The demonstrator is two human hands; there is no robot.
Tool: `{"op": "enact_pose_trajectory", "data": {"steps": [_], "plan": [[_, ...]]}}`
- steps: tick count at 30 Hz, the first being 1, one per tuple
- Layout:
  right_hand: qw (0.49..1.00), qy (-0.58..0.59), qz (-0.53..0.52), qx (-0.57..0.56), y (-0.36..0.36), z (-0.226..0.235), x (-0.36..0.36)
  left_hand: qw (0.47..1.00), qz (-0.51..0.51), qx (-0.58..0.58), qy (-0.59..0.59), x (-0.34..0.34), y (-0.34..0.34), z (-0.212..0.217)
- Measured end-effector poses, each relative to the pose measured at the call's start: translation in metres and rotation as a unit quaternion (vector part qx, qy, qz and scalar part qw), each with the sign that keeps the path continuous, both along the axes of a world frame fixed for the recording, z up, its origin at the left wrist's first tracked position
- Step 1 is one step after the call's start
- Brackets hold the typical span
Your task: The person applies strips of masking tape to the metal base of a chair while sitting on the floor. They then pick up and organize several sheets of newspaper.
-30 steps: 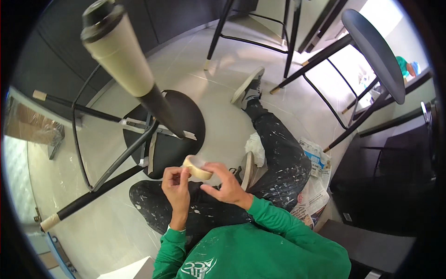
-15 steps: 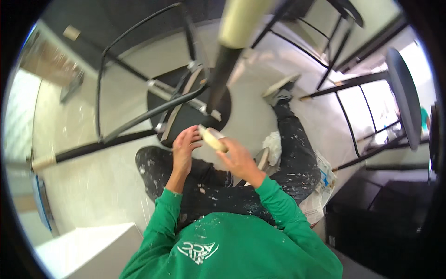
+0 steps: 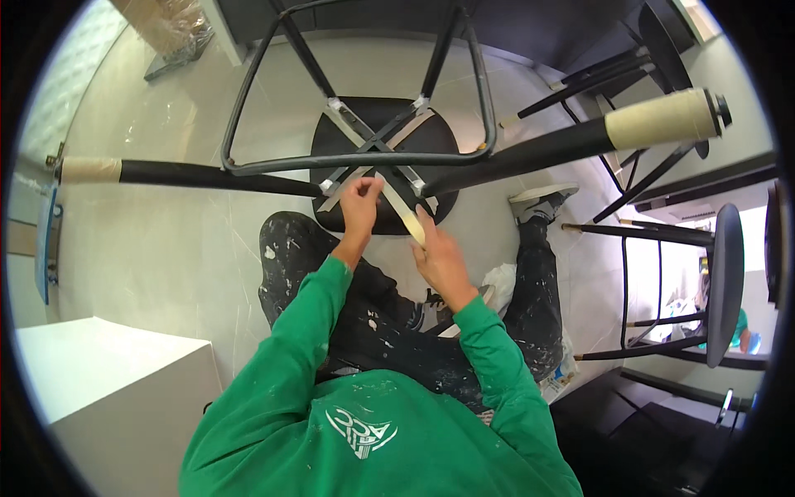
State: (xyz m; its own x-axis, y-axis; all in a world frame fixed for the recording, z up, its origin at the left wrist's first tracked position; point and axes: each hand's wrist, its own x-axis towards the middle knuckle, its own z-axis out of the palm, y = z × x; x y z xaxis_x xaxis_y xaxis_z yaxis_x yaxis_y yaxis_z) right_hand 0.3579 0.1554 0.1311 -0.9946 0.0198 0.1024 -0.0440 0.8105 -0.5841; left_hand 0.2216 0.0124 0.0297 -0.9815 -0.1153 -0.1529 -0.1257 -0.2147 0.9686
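Observation:
Between my hands a strip of cream masking tape [image 3: 401, 204] is stretched out. My left hand [image 3: 359, 214] is closed, its fingertips pinching the strip's far end. Lower and to the right, my right hand [image 3: 445, 263] grips the roll, which shows mostly edge-on. Just beyond my hands lies an upturned stool, its round black seat [image 3: 443, 137] on the floor. Pale tape strips run on the seat's underside beside the crossed metal bars [image 3: 378, 146]. The stool's left leg [image 3: 195, 176] and right leg [image 3: 530, 154] stick out sideways, their ends wrapped in cream tape.
More black stools lie at the right, one with its seat [image 3: 725, 286] on edge. A white box [image 3: 108, 364] stands at the near left. My paint-spattered legs are spread on the tiled floor [image 3: 141, 248], beside a crumpled white plastic bag [image 3: 498, 282].
My left hand, formerly spread beside the tape roll, now pinches the tape's end, and a longer strip is drawn out. The view has turned, so the stool's frame appears straighter ahead.

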Motion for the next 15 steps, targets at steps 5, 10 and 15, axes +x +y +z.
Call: {"op": "enact_pose_trajectory", "data": {"steps": [5, 10, 15], "plan": [[0.989, -0.059, 0.048, 0.129, 0.031, -0.034, -0.013, 0.947, 0.104, -0.277, 0.124, -0.029, 0.016, -0.030], [0.980, -0.058, 0.073, 0.173, 0.021, -0.018, -0.030, 0.914, 0.133, -0.381, 0.042, -0.037, 0.029, -0.045], [0.977, -0.033, 0.097, 0.185, 0.019, -0.034, -0.051, 0.881, 0.153, -0.447, -0.013, -0.051, 0.046, -0.059]]}}
